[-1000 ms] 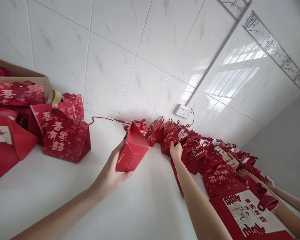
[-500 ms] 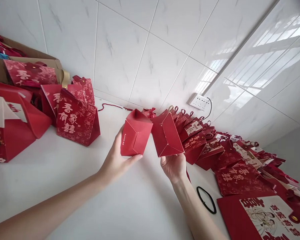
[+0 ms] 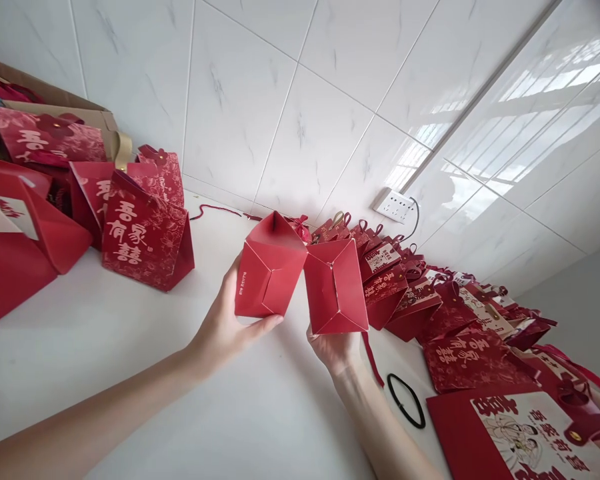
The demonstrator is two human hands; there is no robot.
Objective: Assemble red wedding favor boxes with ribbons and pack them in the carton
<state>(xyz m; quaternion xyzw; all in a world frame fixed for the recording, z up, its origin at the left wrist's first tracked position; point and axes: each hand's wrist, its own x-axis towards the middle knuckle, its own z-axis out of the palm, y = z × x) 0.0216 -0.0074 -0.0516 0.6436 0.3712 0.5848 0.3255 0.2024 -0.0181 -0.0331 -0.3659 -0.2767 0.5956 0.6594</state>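
Above the white table I hold two red paper gift boxes, their folded bottoms facing me. My left hand (image 3: 230, 320) is closed round the left gift box (image 3: 265, 280), thumb along its lower edge; small white print runs down that side. The right gift box (image 3: 336, 287) rests in my right hand (image 3: 336, 350), which grips it from below and behind, so most of those fingers are hidden. The upper corners of the boxes meet or nearly meet. A dark red ribbon (image 3: 373, 360) hangs beside my right wrist.
Finished-looking red gift boxes (image 3: 145, 233) stand at the left before a cardboard box (image 3: 87, 115). Rows of more boxes (image 3: 415, 300) line the right. A black loop (image 3: 406, 400) lies near my right forearm. A power strip (image 3: 395, 205) sits by the tiled wall (image 3: 260, 87).
The right gift box has come slightly lower and turned more upright, with its bottom facing me more squarely. The left box stays nearly still. The view has shifted slightly.
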